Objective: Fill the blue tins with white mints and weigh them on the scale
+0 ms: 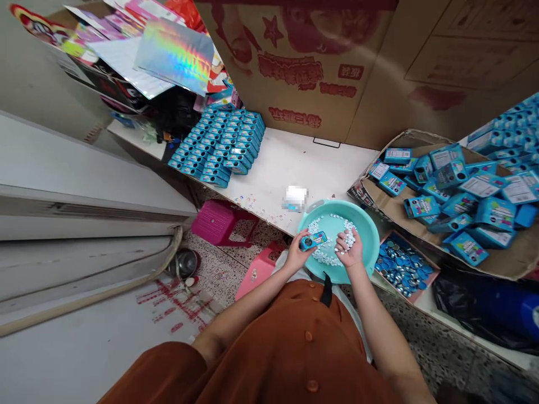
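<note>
My left hand (296,256) is closed around a small blue printed box (314,240), which it holds over the left side of a turquoise plastic basin (367,225). A dark round spot shows on the end of the box nearest my fingers. My right hand (354,257), cupped with its palm up, holds a heap of small white tablets (347,240) above the basin's right side. More white tablets (327,258) lie scattered in the basin. The basin sits against my lap at the table's edge.
Rows of blue boxes (221,143) stand on the white table (269,171). A cardboard tray (393,219) of loose blue boxes lies to the right, beside a shallow box of blue and silver caps (402,266). A big carton (303,73) stands behind. Pink stools (217,223) are below.
</note>
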Action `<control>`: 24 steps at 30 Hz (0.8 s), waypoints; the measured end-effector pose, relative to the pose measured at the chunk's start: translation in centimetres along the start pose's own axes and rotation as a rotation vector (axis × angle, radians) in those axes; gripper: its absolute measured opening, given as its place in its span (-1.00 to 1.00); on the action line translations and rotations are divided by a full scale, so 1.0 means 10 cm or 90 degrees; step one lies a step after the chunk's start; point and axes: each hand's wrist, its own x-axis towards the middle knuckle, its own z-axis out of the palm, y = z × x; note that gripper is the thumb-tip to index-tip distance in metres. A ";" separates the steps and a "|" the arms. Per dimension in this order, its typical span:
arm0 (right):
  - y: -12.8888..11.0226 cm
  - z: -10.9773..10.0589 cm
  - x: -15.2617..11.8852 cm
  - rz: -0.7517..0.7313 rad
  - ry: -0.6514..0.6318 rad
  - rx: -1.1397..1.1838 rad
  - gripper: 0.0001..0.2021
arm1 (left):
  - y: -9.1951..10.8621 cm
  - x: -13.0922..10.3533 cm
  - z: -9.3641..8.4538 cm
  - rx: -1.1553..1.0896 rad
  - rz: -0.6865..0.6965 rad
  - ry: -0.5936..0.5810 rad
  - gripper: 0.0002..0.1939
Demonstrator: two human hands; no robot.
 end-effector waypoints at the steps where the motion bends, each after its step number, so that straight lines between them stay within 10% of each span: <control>1: -0.07 0.04 -0.06 -0.018 -0.002 0.015 -0.75 | 0.01 0.00 0.03 0.011 0.007 -0.010 -0.58; 13: -0.07 0.56 -0.45 -0.143 0.022 -0.005 -0.72 | 0.20 -0.09 0.44 0.197 0.132 -0.161 -0.58; 24: 0.02 0.70 -0.59 -0.260 0.076 -0.088 -0.70 | 0.36 -0.12 0.49 0.208 0.114 -0.151 -0.58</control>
